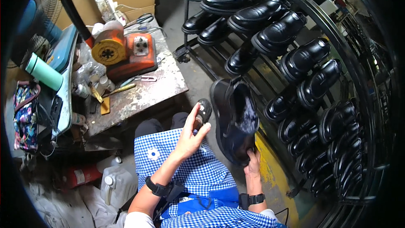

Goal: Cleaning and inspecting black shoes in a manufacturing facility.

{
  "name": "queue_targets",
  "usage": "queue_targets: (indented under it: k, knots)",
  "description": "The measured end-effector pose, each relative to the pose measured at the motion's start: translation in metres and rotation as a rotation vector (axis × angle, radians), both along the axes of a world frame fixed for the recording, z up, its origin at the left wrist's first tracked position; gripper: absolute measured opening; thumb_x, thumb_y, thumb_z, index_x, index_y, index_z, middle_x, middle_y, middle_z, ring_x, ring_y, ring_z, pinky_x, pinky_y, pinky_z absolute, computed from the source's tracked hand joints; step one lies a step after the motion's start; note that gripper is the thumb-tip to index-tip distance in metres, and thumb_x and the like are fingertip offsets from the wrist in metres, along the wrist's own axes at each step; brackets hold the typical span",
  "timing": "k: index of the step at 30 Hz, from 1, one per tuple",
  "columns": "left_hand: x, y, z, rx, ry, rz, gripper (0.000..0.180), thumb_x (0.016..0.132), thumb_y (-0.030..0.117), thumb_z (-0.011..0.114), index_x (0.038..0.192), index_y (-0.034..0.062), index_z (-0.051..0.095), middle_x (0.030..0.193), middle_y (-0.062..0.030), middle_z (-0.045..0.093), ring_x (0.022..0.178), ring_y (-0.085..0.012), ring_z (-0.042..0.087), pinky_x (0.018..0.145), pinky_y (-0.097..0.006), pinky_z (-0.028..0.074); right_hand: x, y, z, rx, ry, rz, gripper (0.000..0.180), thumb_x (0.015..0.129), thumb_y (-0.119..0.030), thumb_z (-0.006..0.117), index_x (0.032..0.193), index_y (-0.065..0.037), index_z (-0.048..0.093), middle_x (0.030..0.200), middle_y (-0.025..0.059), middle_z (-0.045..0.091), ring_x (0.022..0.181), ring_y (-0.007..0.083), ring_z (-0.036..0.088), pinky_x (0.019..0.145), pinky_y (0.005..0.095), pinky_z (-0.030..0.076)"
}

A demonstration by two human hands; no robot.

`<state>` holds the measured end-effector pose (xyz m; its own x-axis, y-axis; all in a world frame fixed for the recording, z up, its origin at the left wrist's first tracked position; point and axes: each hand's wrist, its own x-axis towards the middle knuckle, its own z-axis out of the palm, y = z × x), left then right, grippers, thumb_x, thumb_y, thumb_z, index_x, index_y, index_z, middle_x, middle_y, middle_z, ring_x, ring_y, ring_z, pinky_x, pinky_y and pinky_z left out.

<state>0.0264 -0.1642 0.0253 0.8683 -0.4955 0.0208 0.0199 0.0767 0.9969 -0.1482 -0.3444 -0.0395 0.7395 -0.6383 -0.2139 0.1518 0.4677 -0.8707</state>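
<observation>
**Black shoe held at the heel beside loaded rack**

A black shoe (234,118), its dark lining exposed, is gripped at the heel by the right hand (253,160), fingers clamped on the rim. A small black brush (203,112) is pinched between thumb and fingers of the raised left hand (192,137), just beside the shoe. A blue checked apron (198,173) is seen beneath. Rows of finished black shoes (291,59) are held on a metal rack (358,80) at right; a cluttered workbench (147,93) with an orange machine (126,52) stands at left.

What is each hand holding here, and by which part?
The right hand grips a black shoe at its heel end. The left hand holds a small dark brush-like tool by its lower end.
</observation>
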Motion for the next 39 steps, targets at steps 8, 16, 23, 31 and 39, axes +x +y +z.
queue_targets:
  k: [8,16,23,31,39]
  knots:
    - [-0.017,-0.005,-0.012,0.343,-0.469,0.005,0.045,0.078,0.007,0.059,0.120,0.0008,0.044,0.103,-0.0151,0.058,0.085,-0.0230,0.062,0.071,-0.029,0.049,0.070,-0.021,-0.002,-0.029,0.062,-0.402,0.045,0.079,-0.018,0.065,0.114,0.004,0.048,0.112,0.0081,0.054,0.100,0.0171,0.051,0.089,0.0297,0.038]
    - [-0.016,-0.006,-0.016,0.325,-0.514,0.060,0.036,0.077,0.006,0.057,0.112,0.0017,0.051,0.097,-0.0145,0.061,0.074,-0.0244,0.063,0.063,-0.030,0.050,0.147,-0.057,-0.016,0.253,0.021,-0.578,0.047,0.079,-0.023,0.065,0.115,0.001,0.048,0.115,0.0108,0.053,0.103,0.0228,0.052,0.091,0.0370,0.042]
    - [-0.014,-0.008,-0.012,0.299,-0.499,0.048,0.030,0.077,0.004,0.056,0.107,0.0013,0.054,0.092,-0.0145,0.062,0.076,-0.0267,0.063,0.064,-0.031,0.051,0.182,-0.127,-0.032,0.260,-0.115,-0.550,0.055,0.074,-0.036,0.068,0.117,-0.010,0.046,0.122,0.0036,0.048,0.109,0.0196,0.046,0.092,0.0398,0.034]
    - [-0.008,-0.007,-0.015,0.254,-0.513,0.088,0.026,0.077,0.001,0.056,0.103,0.0008,0.057,0.079,-0.0129,0.063,0.059,-0.0213,0.061,0.050,-0.028,0.046,0.226,-0.062,-0.041,0.633,0.105,0.024,0.114,0.064,-0.041,0.075,0.135,0.001,-0.005,0.136,0.0254,0.015,0.127,0.0381,0.020,0.099,0.0550,0.027]
    - [-0.005,-0.010,-0.018,0.231,-0.504,0.060,0.027,0.076,-0.003,0.055,0.102,-0.0012,0.057,0.083,-0.0128,0.064,0.068,-0.0213,0.064,0.058,-0.026,0.050,0.314,-0.118,-0.035,0.550,-0.072,-0.016,0.077,0.069,-0.038,0.072,0.128,-0.006,0.034,0.127,0.0156,0.041,0.117,0.0321,0.039,0.094,0.0542,0.034]
